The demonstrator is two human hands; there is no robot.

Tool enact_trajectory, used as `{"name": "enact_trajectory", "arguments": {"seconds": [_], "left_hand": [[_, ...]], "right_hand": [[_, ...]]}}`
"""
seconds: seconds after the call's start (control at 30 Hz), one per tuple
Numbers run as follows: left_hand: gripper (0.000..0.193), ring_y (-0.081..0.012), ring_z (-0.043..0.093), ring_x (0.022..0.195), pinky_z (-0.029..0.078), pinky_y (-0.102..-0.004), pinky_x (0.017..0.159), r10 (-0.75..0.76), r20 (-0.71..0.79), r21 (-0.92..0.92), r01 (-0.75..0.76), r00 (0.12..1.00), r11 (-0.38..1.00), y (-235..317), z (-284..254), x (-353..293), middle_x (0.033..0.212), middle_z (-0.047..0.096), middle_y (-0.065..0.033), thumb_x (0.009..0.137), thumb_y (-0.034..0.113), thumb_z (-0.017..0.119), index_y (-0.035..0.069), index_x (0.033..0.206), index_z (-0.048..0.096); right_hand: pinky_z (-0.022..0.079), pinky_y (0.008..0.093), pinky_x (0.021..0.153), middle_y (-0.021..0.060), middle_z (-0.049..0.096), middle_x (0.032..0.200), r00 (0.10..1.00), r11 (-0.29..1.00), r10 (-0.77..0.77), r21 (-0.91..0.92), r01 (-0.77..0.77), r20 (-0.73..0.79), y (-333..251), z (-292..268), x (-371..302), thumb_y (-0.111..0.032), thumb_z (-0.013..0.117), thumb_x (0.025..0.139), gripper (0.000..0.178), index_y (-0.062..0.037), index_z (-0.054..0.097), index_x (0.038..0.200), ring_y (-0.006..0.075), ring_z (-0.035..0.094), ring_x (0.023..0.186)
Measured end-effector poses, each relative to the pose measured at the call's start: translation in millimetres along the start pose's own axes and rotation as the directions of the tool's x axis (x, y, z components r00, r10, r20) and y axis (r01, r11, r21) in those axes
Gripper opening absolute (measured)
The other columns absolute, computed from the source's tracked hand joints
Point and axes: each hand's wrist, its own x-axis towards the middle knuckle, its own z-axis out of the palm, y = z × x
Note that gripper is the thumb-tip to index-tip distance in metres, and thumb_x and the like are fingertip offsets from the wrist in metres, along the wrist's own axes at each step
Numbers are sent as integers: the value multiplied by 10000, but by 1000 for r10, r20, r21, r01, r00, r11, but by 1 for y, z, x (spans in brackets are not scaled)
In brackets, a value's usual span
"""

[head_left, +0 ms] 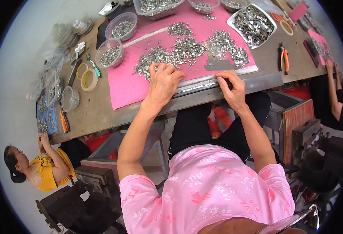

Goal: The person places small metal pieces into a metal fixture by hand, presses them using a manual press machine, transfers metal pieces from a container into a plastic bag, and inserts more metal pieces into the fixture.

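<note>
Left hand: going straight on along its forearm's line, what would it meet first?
The left hand would probably meet the loose silvery metal pieces spread on the pink mat, just beyond its knuckles; its height above them is hard to judge here.

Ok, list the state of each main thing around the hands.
Left hand: fingers bent, tips down.
Right hand: fingers curled, grip partly hidden.
Small silvery metal pieces: loose, heaped in patches.
Pink mat: spread flat, partly covered.
White square tray: uncovered, well filled.
Clear round plastic tub nearest the left hand: uncovered, partly filled.
Orange-and-black pliers: lying, handles apart.
</note>
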Motion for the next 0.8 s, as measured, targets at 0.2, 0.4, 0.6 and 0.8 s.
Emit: {"name": "enact_trajectory", "arguments": {"seconds": [0.2,0.4,0.6,0.8], "left_hand": [[63,-254,578,906,399,-432,930,-31,-5,16,32,999,999,3,2,-3,858,623,-52,861,105,733,91,919,713],[63,-277,575,911,413,-439,916,-43,-3,47,43,999,998,4,1,-4,872,628,-73,868,101,723,74,921,704],[59,-289,573,905,415,-438,915,8,38,61,-11,999,998,5,0,-3,867,625,-90,869,85,718,62,916,688],[93,-306,573,895,423,-449,881,-47,44,152,40,998,988,2,5,-2,860,616,-103,866,79,718,52,916,644]], "right_hand": [[509,350,771,116,713,917,1000,1000,-12,-10,12,-15,1,0,0,7,687,893,75,7,703,965,260,650,832],[510,348,767,114,712,907,1000,1000,-11,0,11,-30,1,1,-2,4,686,895,75,5,704,967,260,651,824],[509,344,758,112,709,898,1000,1000,1,1,-1,-29,1,1,-2,4,683,897,75,4,707,969,254,651,822],[507,308,793,98,711,930,1000,1000,28,9,-28,-8,2,0,-4,18,662,919,81,17,701,990,204,661,868]]}}
